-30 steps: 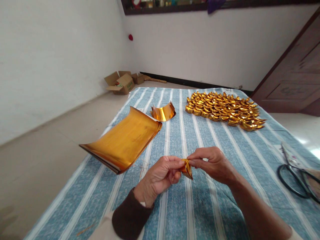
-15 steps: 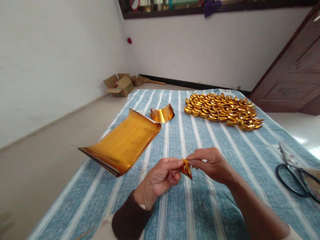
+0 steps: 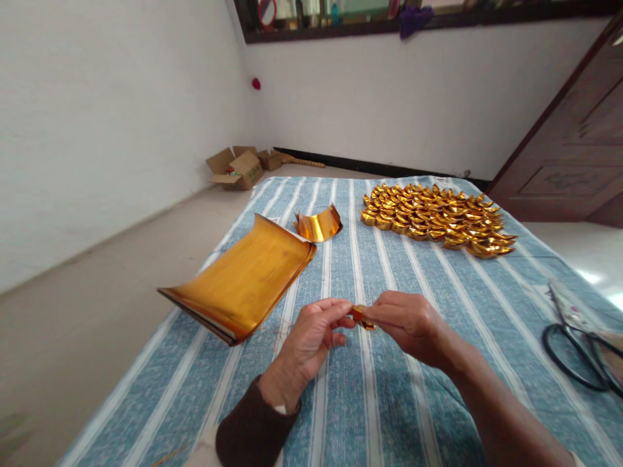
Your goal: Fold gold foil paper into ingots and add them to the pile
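Observation:
Between my two hands is a small piece of folded gold foil paper point(image 3: 359, 314), held just above the striped cloth point(image 3: 335, 389). My left hand point(image 3: 314, 337) pinches its left side between thumb and fingers. My right hand point(image 3: 409, 321) grips the right side, its fingers covering part of the foil. Left of my hands lies a stack of large gold foil sheets point(image 3: 238, 279) with curled edges. Beyond it sits a smaller curved stack of gold foil strips point(image 3: 318, 224). Many folded gold paper ingots point(image 3: 433, 217) stand in close rows at the far right.
Black-handled scissors point(image 3: 579, 350) lie near the table's right edge. Open cardboard boxes point(image 3: 238, 170) stand on the floor beyond the far left corner. A brown door point(image 3: 559, 149) is at the right, and a white wall point(image 3: 370, 97) rises behind the table.
The foil piece has turned between my fingers; its point that hung down now shows much less. My right hand has closed over more of it. The whole view has shifted slightly.

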Demonstrator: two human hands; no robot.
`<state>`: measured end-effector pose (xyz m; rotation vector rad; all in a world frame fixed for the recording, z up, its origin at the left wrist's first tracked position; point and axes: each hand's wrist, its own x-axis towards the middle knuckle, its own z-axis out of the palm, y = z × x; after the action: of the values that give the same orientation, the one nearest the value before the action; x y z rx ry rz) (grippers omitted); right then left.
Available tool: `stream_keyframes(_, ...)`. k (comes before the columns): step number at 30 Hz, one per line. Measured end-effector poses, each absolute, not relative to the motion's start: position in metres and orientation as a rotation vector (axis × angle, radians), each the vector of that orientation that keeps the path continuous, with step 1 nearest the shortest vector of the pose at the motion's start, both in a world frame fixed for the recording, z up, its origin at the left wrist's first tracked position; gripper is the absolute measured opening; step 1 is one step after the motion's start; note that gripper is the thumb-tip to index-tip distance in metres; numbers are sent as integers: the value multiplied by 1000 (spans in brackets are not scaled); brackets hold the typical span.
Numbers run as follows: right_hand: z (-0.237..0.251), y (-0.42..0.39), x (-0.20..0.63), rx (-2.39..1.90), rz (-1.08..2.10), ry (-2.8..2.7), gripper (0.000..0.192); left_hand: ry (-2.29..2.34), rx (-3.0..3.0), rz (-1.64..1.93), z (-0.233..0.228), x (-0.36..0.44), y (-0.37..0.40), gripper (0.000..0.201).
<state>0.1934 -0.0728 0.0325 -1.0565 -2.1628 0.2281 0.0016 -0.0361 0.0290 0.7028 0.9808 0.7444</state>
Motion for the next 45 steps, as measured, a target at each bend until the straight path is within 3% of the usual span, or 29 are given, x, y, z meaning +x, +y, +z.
stream_keyframes(10,31,-78,180,-1042,-112,-2270,28,833,562,654,28,-1,-37,18)
stream_keyframes(21,25,-77,164,-1098,96,-1761,11,720,562,776,25,0,-37,23)
stream_keyframes(31,17,-78,156,-1147,70,-1703,18,720,590,780,23,5,-41,30)
stream_keyframes(45,19,-79,158,-1141,54,-1842,29,674,574,772,27,3,-39,21)
